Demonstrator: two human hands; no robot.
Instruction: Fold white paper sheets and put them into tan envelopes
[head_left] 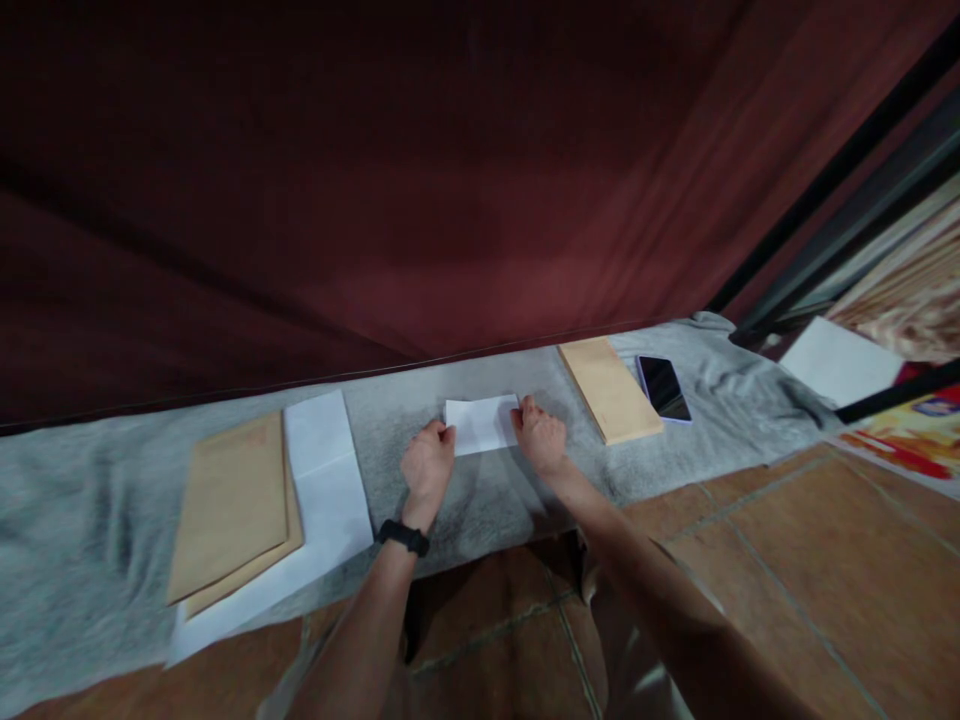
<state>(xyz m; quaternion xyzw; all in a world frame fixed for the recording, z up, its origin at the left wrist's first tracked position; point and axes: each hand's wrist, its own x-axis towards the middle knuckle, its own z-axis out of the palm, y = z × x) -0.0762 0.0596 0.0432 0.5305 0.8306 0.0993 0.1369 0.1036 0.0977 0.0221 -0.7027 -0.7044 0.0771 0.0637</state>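
A small white sheet of paper [484, 424], apparently folded, is held level just over the grey cloth [390, 400] or resting on it; I cannot tell which. My left hand [430, 455] pinches its left edge, fingers closed. At the opposite edge my right hand [539, 436] grips the paper in the same way. A dark band sits on my left wrist. Right of my right hand lies a stack of tan envelopes [611, 390]. On the left, larger brown envelopes [232, 490] overlap white paper sheets [330, 490].
A phone [664, 388] with a pale purple edge lies beside the tan stack. Behind the cloth-covered surface hangs a dark red curtain [450, 200]. Dark metal bars [840, 190] rise at the right. Brown floor tiles [787, 560] show in front.
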